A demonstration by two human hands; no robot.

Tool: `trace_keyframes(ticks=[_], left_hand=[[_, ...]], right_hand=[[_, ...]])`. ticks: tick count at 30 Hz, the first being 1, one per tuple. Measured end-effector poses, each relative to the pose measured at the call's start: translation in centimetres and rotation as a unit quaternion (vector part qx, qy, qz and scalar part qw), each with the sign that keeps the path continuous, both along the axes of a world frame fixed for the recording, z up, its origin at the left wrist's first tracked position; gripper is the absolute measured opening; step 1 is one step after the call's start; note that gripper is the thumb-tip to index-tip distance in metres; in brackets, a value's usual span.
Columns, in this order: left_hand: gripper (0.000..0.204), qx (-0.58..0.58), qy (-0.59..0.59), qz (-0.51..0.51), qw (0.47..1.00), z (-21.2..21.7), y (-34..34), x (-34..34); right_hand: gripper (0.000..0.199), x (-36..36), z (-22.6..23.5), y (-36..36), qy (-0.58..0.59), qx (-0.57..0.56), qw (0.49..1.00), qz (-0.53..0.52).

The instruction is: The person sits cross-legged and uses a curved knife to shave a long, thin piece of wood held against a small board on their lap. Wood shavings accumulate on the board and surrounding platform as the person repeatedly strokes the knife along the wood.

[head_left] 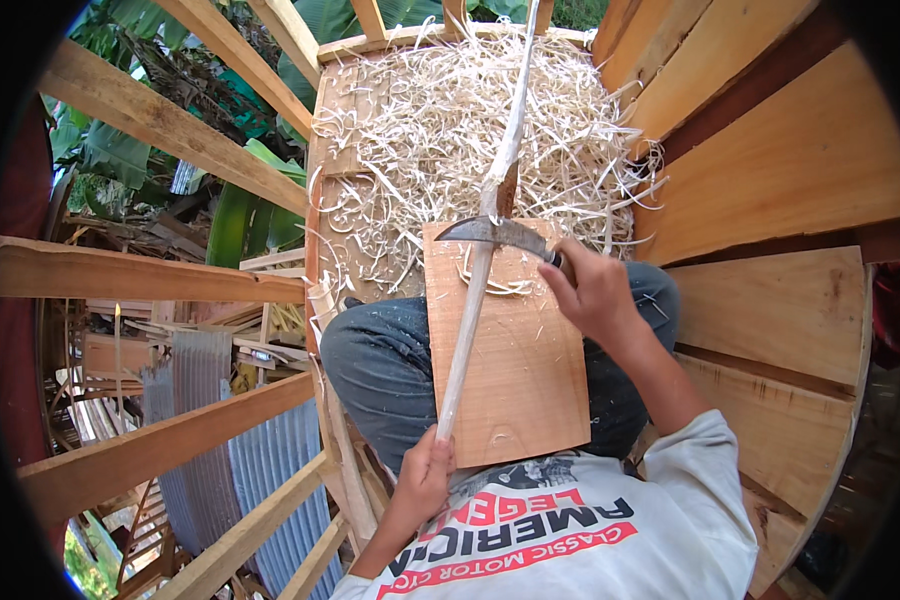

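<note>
My left hand (427, 478) is closed around the near end of a long pale wooden stick (469, 335). The stick slants up and away over my lap, and its far part looks whiter and thinner. In my right hand (598, 290) is the dark handle of a curved knife (490, 232), fingers wrapped round it. Its hooked grey blade lies across the stick about midway, pointing left. A brown patch (507, 192) shows beside the stick just beyond the blade. Under both rests a flat wooden board (525, 370) on my thighs, with a few thin shavings on it.
A heap of pale curled shavings (500, 110) covers the wooden floor ahead. Slatted rails (160, 270) run along the left, with corrugated sheets (280, 490), scrap wood and green leaves beyond. Wide planks (780, 190) form the right side, close to my right arm.
</note>
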State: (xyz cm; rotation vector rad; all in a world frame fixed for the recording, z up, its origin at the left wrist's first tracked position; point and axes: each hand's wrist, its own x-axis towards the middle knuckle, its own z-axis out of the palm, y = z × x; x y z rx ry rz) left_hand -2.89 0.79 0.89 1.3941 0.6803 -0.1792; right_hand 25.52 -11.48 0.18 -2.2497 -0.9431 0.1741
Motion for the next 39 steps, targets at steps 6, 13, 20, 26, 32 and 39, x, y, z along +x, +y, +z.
trace_keyframes(ticks=[6, 13, 20, 26, 32, 39], left_hand=[[0.033, 0.006, 0.019, 0.015, 1.0, 0.0, 0.4, 0.0], [0.032, 0.0, 0.011, 0.018, 1.0, 0.1, 0.4, 0.0], [0.031, 0.003, 0.005, 0.033, 0.999, 0.0, 0.3, 0.0], [0.031, -0.01, 0.008, 0.044, 0.999, -0.6, 0.4, -0.2], [0.033, 0.087, 0.009, 0.046, 0.995, -1.0, 1.2, -1.2], [0.032, 0.147, 0.017, 0.015, 0.989, -0.4, 3.0, -3.4]], right_hand=[[0.03, 0.5, -0.4, 0.5, 0.057, -0.002, 0.998, -0.027], [0.027, -0.9, -0.4, 0.4, -0.056, 0.033, 0.992, 0.104], [0.026, 0.0, -0.6, -0.4, -0.091, 0.028, 0.979, 0.18], [0.018, -0.7, -0.7, 0.2, 0.021, 0.144, 0.989, -0.016], [0.026, 0.5, 0.0, 0.6, 0.109, 0.097, 0.989, -0.036], [0.025, -3.5, -0.9, -0.6, -0.037, 0.107, 0.979, 0.172]])
